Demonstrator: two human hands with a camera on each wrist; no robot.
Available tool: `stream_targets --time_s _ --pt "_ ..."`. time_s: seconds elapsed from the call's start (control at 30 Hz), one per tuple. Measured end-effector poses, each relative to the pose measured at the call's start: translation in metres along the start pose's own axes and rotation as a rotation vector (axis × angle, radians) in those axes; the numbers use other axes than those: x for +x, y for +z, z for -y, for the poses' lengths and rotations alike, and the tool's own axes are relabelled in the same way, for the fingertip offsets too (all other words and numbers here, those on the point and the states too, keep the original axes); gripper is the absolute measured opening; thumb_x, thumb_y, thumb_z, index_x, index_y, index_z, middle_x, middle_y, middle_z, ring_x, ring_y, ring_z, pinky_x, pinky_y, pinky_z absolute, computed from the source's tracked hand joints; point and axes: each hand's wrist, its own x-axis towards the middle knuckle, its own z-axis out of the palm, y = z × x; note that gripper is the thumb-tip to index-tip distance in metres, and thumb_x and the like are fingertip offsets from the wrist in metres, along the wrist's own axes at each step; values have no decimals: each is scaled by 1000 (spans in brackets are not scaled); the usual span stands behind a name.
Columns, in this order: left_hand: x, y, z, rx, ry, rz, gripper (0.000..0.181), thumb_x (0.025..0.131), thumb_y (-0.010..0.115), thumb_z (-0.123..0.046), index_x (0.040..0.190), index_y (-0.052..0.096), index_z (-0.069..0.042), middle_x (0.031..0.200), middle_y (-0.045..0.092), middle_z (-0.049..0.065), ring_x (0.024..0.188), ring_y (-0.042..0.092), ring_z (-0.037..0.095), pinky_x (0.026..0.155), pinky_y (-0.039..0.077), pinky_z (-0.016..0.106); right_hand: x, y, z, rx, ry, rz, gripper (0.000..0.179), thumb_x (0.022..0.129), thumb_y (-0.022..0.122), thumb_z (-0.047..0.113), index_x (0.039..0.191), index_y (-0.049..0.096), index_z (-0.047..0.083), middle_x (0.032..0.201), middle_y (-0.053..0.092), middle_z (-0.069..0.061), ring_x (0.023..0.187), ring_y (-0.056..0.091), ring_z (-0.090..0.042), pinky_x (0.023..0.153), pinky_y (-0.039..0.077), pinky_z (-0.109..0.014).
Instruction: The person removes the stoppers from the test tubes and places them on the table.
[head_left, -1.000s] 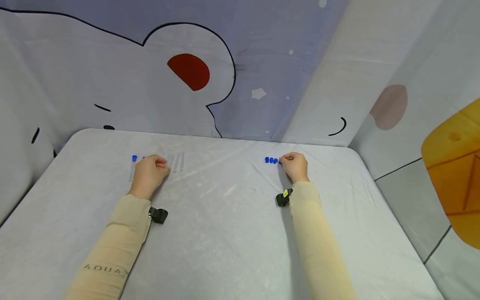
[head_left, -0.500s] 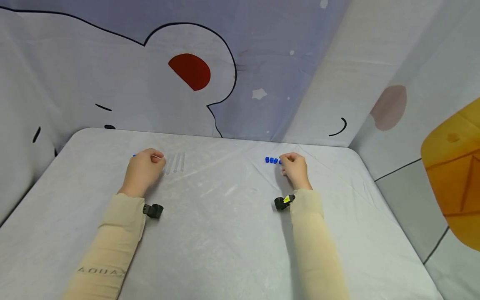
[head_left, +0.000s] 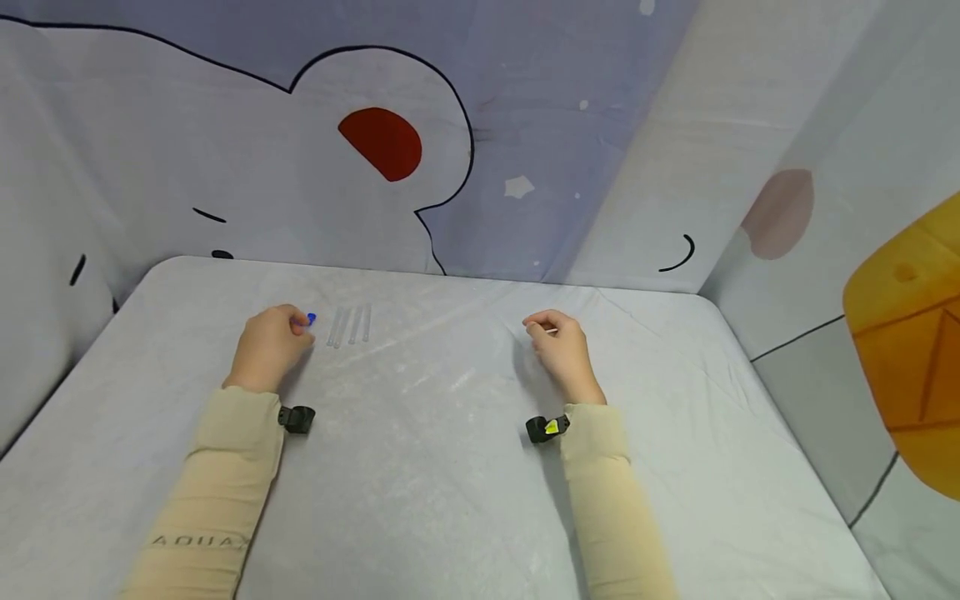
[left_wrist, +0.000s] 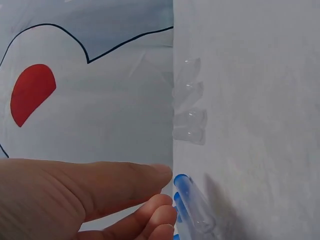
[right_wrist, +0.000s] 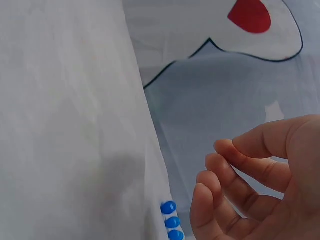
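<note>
My left hand is over the left group of clear tubes. In the left wrist view, its thumb tip is right at the blue cap of a capped tube; the fingers are loosely bent, with a visible gap below the thumb. A second blue-capped tube lies beside it. Several uncapped clear tubes lie in a row to the right of this hand. My right hand hovers above the small blue caps, thumb and index tips close together, no object showing between them. It hides the caps in the head view.
A white cloth covers the table, whose far edge meets a printed fabric backdrop. Another fabric wall stands along the right side. A black wrist camera sits on the left cuff, another on the right.
My left hand has moved left and toward me, off the uncapped tubes, and a blue cap now shows beside its fingers. My right hand has shifted left, over the caps.
</note>
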Motion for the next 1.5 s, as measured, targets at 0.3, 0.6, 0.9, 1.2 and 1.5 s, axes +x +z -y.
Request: stream_targets --time_s 0.3,0.6,0.9,1.2,1.5 --pt "0 5 2 59 -32 6 21 89 66 -4 102 64 12 92 67 24 84 61 41 77 49 55 -8 10 13 -93 -108 50 19 97 59 13 106 74 5 99 70 -9 82 61 -19 70 49 -31" --pt "-2 6 0 145 -51 41 18 88 67 -3 98 63 11 97 67 31 82 64 45 72 52 57 -11 14 16 -169 -159 93 16 97 60 10 103 74 5 99 70 -9 85 62 -21 75 50 -33" --pt "0 7 -2 224 -117 101 26 86 57 -3 63 46 -8 63 49 10 60 45 26 47 38 39 -13 18 17 -222 -171 168 18 99 59 13 105 74 4 99 70 -5 78 59 -19 69 49 -33" --pt "-4 2 -8 185 -51 42 18 86 61 -10 98 65 3 89 67 23 72 61 39 54 47 49 -14 22 19 -238 -202 193 19 100 59 13 106 74 3 99 70 -5 79 58 -19 70 49 -34" --pt "-6 -3 -30 11 72 58 28 86 55 -9 107 66 6 96 67 18 85 60 33 78 49 49 -16 26 22 -225 -281 170 18 99 60 11 106 74 2 98 71 -5 80 60 -19 71 50 -34"
